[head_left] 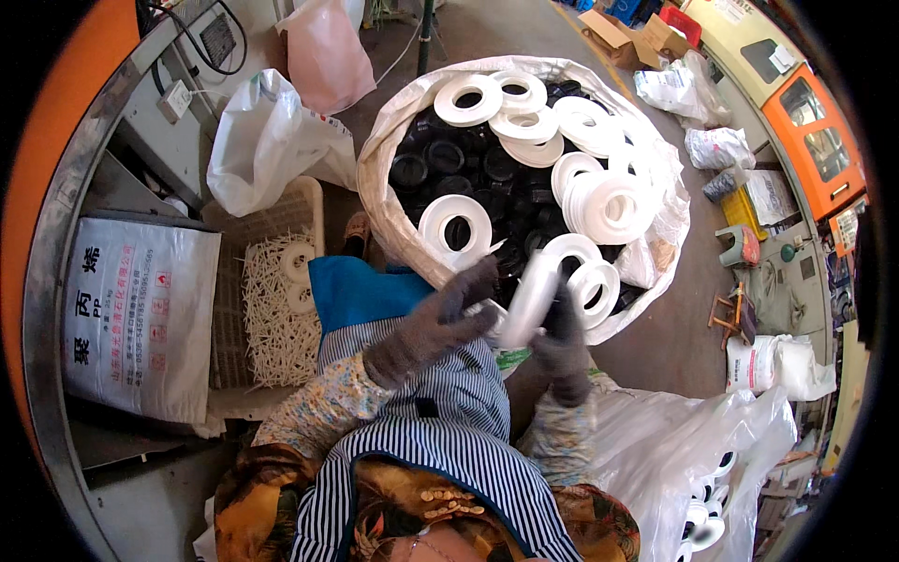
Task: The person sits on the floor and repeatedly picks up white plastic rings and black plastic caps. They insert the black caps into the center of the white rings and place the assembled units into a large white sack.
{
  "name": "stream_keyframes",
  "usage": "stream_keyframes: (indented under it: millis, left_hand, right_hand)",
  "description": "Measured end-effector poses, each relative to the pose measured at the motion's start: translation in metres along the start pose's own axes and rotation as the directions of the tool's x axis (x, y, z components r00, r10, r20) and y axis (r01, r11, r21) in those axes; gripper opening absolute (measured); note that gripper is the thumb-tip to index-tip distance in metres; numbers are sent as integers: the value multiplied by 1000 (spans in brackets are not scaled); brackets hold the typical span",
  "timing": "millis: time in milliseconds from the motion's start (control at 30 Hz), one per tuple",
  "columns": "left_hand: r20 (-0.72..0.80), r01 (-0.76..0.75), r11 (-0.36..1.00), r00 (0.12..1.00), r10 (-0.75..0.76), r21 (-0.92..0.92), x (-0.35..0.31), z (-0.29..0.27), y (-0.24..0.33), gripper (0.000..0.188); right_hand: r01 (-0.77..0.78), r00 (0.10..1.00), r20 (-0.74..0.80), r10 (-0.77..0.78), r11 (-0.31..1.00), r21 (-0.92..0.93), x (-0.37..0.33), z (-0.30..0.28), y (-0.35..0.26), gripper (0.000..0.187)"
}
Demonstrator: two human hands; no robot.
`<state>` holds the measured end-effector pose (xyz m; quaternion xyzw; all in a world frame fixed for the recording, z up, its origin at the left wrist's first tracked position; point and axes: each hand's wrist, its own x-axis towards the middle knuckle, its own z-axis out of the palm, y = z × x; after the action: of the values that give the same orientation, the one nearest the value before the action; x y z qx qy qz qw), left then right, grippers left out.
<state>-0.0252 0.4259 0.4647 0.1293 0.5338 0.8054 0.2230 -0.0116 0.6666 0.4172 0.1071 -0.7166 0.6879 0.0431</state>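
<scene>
My right hand [564,345], in a dark grey glove, is closed on a white plastic ring [527,302], tilted nearly edge-on and smeared by motion. Facing it from the left is my gloved left hand [438,326], its fingers apart and curved toward the ring. Whether they touch its edge is hard to see. A small pale pointed piece [497,246] shows by the left fingertips; I cannot tell what it belongs to. Just beyond both hands stands a wide white sack [386,140] full of black round caps [447,156], with several white rings [456,228] lying on top.
To my left stands a beige basket [316,201] of thin white sticks [279,323], beside a printed silver-white bag [140,318]. A clear plastic bag [646,440] with white rings lies at my right. Machines, a stool [740,245] and cartons [609,39] line the far right.
</scene>
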Motion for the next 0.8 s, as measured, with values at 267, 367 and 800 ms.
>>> stream_keyframes:
  millis: [267,367,800]
  left_hand:
    - [-187,157,103,860,475,982,89,-88,-18,65]
    - [-251,288,-42,888,386,957,109,-83,-30,72]
    - [-462,-119,694,665,587,710,87,-103,-26,48]
  right_hand:
    - [-28,987,-99,130,732,680,21,-37,-54,40]
    - [71,996,-14,-88,877,-476,71,13,-12,29]
    - [-315,942,-253,220,843,-437,71,-13,-24,28]
